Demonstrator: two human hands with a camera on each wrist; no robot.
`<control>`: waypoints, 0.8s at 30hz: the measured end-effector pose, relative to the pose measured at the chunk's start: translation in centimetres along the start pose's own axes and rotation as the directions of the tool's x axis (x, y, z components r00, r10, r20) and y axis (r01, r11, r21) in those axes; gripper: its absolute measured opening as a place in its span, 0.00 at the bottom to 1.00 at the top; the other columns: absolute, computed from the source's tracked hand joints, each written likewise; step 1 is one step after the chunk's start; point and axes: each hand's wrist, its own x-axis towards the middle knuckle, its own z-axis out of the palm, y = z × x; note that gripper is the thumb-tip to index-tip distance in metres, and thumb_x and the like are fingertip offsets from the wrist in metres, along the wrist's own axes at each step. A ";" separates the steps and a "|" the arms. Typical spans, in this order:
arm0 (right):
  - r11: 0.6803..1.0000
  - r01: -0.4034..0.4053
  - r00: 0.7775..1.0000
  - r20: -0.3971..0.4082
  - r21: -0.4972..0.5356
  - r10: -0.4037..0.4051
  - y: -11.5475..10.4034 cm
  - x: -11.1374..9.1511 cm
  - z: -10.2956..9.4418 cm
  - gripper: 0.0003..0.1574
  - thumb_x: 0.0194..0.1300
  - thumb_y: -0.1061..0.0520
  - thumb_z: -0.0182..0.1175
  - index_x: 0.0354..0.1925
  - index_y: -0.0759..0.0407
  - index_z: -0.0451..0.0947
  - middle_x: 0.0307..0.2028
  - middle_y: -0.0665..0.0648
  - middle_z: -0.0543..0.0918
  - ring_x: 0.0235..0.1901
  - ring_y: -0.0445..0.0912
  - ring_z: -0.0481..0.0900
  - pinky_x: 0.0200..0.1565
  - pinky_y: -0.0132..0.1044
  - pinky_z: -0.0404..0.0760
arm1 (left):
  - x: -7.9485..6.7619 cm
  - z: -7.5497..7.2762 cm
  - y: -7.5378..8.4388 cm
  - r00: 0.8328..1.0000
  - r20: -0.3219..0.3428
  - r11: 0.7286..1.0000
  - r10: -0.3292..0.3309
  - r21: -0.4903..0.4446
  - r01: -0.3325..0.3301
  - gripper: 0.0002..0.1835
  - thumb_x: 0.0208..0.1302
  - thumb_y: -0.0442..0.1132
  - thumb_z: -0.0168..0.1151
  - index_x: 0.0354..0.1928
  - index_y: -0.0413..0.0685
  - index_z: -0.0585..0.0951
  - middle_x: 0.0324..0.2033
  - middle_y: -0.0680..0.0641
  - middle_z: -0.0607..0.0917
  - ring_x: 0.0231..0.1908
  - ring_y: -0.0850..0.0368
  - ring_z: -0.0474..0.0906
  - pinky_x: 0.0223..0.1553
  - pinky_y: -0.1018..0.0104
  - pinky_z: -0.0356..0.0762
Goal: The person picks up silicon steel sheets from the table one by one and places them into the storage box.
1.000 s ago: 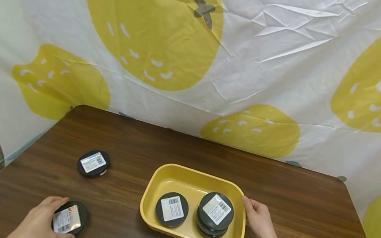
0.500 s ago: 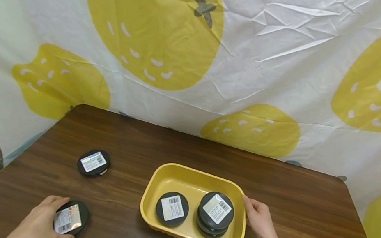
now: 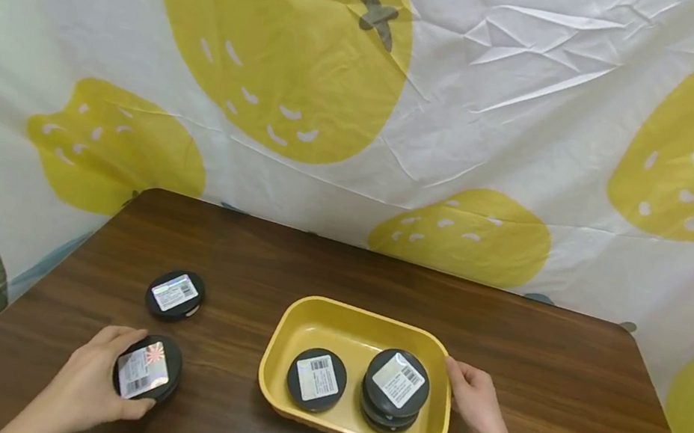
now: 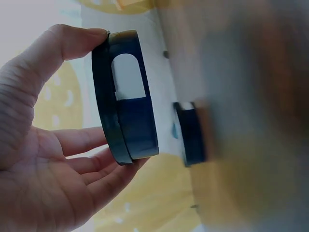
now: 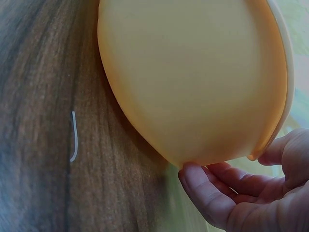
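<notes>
My left hand (image 3: 96, 380) grips a round flat black case (image 3: 149, 368) with a silvery label on top, thumb on one side and fingers on the other. In the left wrist view the held case (image 4: 125, 96) shows a pale patch on its side and is off the table. My right hand (image 3: 477, 404) holds the right end of a yellow plastic bin (image 3: 365, 315). In the right wrist view its thumb is at the rim and its fingers (image 5: 205, 191) are at the bottom edge. Inside the bin lie a single black case (image 3: 316, 380) and a stack of cases (image 3: 395, 383).
Another labelled black case (image 3: 175, 294) lies on the brown wooden table (image 3: 246, 253), beyond my left hand. Behind the table hangs a white cloth (image 3: 442, 133) with yellow fruit prints. A thin white strip (image 5: 74, 135) shows on the wood in the right wrist view.
My left hand has raised the black case and brought it slightly right and farther from me. The right hand stays at the bin. The whole view has shifted a little.
</notes>
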 end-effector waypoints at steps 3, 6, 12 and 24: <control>1.000 -0.004 1.000 -0.005 -0.004 0.004 0.0 0.0 -0.2 0.22 0.72 0.56 0.46 0.34 0.74 0.77 0.20 0.52 0.73 0.21 0.42 0.74 0.27 0.33 0.78 | 0.9 -0.4 0.8 0.999 -0.013 0.999 0.033 -0.013 -0.033 0.46 0.20 0.41 0.81 0.49 0.23 0.74 0.44 0.32 0.76 0.39 0.36 0.77 0.35 0.43 0.76; 1.000 -0.006 1.000 -0.002 0.000 0.006 0.0 0.0 -0.3 0.22 0.73 0.56 0.46 0.34 0.74 0.77 0.20 0.53 0.74 0.21 0.42 0.74 0.27 0.33 0.78 | 1.7 -0.8 1.7 0.999 -0.015 0.998 0.052 -0.022 -0.053 0.46 0.22 0.41 0.81 0.50 0.24 0.74 0.45 0.33 0.76 0.39 0.37 0.76 0.36 0.44 0.76; 1.000 -0.011 1.000 0.004 0.003 0.011 0.0 0.0 -0.3 0.23 0.73 0.56 0.46 0.37 0.76 0.77 0.21 0.53 0.74 0.22 0.42 0.75 0.27 0.33 0.78 | 3.0 -1.2 3.2 0.998 0.010 0.997 0.069 -0.043 -0.069 0.45 0.25 0.41 0.80 0.51 0.26 0.74 0.46 0.34 0.75 0.40 0.41 0.75 0.37 0.46 0.76; 1.000 -0.008 1.000 0.013 0.002 0.008 0.0 0.0 -0.1 0.23 0.73 0.56 0.45 0.37 0.76 0.77 0.20 0.53 0.75 0.22 0.42 0.75 0.27 0.33 0.78 | 4.6 -1.2 5.4 0.995 0.026 0.992 0.101 -0.076 -0.099 0.46 0.27 0.42 0.79 0.54 0.28 0.73 0.50 0.34 0.74 0.45 0.37 0.74 0.41 0.46 0.75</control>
